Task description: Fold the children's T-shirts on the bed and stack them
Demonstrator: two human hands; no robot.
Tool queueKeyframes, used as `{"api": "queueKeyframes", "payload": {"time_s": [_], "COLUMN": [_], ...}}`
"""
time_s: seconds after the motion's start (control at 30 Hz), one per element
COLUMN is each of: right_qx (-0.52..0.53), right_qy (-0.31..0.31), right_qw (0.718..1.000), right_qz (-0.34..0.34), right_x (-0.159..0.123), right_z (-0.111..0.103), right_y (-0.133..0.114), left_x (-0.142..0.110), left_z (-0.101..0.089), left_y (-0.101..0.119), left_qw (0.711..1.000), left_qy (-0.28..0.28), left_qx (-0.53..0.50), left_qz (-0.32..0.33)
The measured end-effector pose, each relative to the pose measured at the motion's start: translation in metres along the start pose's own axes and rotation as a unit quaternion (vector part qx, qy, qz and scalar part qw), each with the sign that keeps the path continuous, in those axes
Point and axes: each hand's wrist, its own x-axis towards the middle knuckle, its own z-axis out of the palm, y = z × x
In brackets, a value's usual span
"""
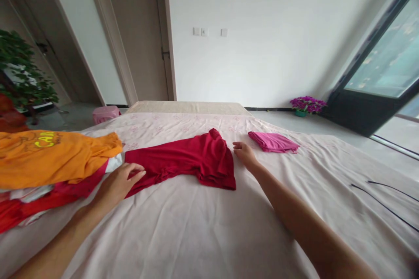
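A dark red T-shirt (pixel 193 157) lies folded lengthwise across the pale pink bed sheet (pixel 183 226). My left hand (pixel 118 183) rests flat on its left end, fingers stretched out. My right hand (pixel 245 153) lies open at the shirt's right edge, by the sleeve, fingers pointing left. Neither hand grips anything. A folded pink garment (pixel 273 141) sits just beyond my right hand.
A pile of clothes with an orange shirt (pixel 49 157) on top sits at the left edge of the bed. Black cables (pixel 386 202) cross the sheet at right. Beyond the bed are a pink stool (pixel 105 113), a leafy plant (pixel 22 69), purple flowers (pixel 307 104), a door and a window.
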Motion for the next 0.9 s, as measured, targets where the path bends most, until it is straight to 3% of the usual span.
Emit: {"api": "queueKeyframes", "payload": {"time_s": [0.13,0.33,0.57,0.77,0.9], "right_qx": [-0.032,-0.080,-0.108,-0.181,-0.184], "right_qy": [0.021,0.038,0.006,-0.084,-0.055], "right_qw": [0.997,0.993,0.992,0.980,0.981], "right_qz": [-0.062,-0.079,-0.067,0.013,0.026], "right_x": [-0.016,-0.031,-0.014,0.004,0.003], "right_z": [-0.002,0.004,0.000,-0.005,-0.001], "right_y": [-0.002,-0.008,-0.019,-0.050,-0.058], "left_x": [-0.032,-0.040,-0.043,-0.043,-0.044], "left_z": [0.003,0.015,0.022,0.020,0.019], "left_y": [0.016,0.014,0.011,0.009,0.011], "left_qw": [0.998,0.994,0.989,0.990,0.986], "left_qy": [0.008,0.028,0.080,0.101,0.122], "left_qx": [0.034,0.042,0.033,0.038,0.064], "left_qz": [0.050,0.098,0.119,0.093,0.095]}}
